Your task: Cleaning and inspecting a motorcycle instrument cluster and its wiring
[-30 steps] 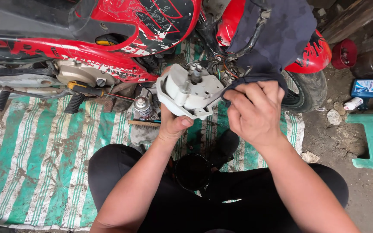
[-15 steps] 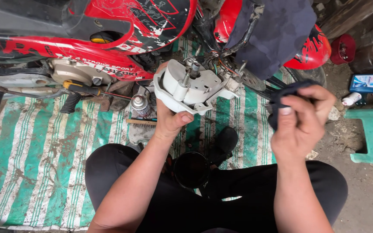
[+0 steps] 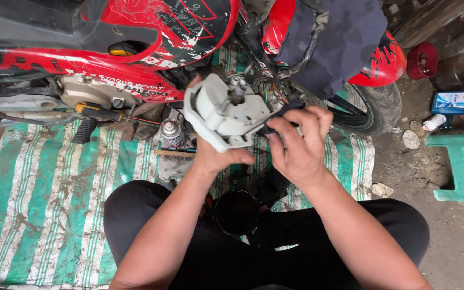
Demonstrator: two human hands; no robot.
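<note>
My left hand (image 3: 216, 156) grips a white plastic housing (image 3: 221, 110) from below and holds it up in front of a red motorcycle (image 3: 135, 37). My right hand (image 3: 296, 142) is closed on a small dark cloth (image 3: 277, 115) and presses it against the right side of the white housing. Wires and a metal stub show at the top of the housing.
A green and white striped mat (image 3: 55, 204) lies under the motorcycle. A spray can (image 3: 172, 131) and a screwdriver (image 3: 100, 111) sit by the engine. A dark round cup (image 3: 236, 212) stands between my knees. A blue oil bottle (image 3: 457, 102) and a green stool (image 3: 460, 166) are at the right.
My right hand, away at the right half a second ago with the cloth, has come back to the white housing. The left hand kept its hold.
</note>
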